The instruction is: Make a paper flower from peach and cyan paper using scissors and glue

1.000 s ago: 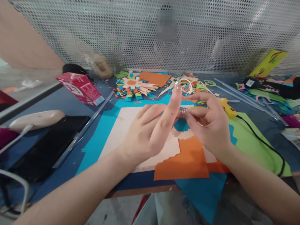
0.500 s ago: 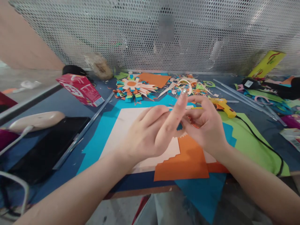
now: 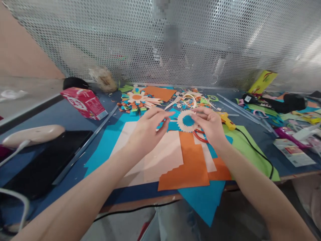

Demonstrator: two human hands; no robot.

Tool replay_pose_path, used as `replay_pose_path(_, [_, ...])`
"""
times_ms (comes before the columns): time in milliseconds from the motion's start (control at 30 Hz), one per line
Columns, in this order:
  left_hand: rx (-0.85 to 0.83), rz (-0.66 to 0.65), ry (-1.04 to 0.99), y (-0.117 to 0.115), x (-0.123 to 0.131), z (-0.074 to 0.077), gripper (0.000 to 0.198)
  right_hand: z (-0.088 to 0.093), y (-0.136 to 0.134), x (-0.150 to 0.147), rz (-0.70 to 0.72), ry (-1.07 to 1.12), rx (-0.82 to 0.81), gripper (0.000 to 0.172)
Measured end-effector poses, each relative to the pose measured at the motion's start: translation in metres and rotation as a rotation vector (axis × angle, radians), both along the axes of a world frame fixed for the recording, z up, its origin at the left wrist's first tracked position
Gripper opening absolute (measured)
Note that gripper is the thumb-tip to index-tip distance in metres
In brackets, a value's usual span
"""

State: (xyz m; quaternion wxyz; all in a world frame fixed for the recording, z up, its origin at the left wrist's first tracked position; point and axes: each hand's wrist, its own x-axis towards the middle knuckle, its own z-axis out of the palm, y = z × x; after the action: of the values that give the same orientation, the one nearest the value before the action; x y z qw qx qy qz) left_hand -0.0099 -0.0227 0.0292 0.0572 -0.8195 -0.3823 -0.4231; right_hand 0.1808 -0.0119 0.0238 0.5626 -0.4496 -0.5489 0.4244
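My right hand [image 3: 209, 125] pinches a pale paper ring [image 3: 181, 124] by its right side. The ring has a jagged, toothed outer edge and a round hole through which blue shows. Just left of the ring is my left hand [image 3: 151, 129], thumb and forefinger apart with nothing visible between them. Red looped handles [image 3: 202, 138], apparently of scissors, show beneath my right hand; whether that hand touches them I cannot tell. Below lie pale sheets [image 3: 160, 150], an orange sheet [image 3: 193, 167] with a stepped edge, and blue sheets [image 3: 100, 147].
A layered paper flower [image 3: 137, 97] and paper scraps [image 3: 193, 98] lie at the back. A yellow glue gun [image 3: 228, 121] rests on green paper [image 3: 248, 154]. Left are a red carton [image 3: 84, 102] and a black phone [image 3: 50, 160]. Perforated metal mesh [image 3: 112, 40] stands behind.
My left hand has moved left and away from my right hand, its raised forefinger lowered. The toothed ring, mostly hidden before, now shows fully. The view has shifted slightly right.
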Motion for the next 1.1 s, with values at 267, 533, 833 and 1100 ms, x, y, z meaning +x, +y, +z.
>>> replay_pose_path(267, [-0.804,-0.487,-0.075,-0.011,0.012,-0.001,0.015,-0.008,0.022,0.019,-0.129,0.133,0.017,0.03])
replay_pose_path(533, [-0.87,-0.482,-0.191,-0.001,0.004,-0.002,0.027,-0.018,0.041,0.03,-0.184,0.149,0.023,0.033])
replay_pose_path(833, [-0.85,-0.249,-0.489,0.021,0.012,-0.022,0.056,-0.02,0.034,0.008,-0.003,0.219,0.05,0.029])
replay_pose_path(1100, [-0.805,-0.235,-0.65,0.033,0.016,-0.031,0.042,-0.025,0.026,-0.012,0.16,0.101,0.024,0.039])
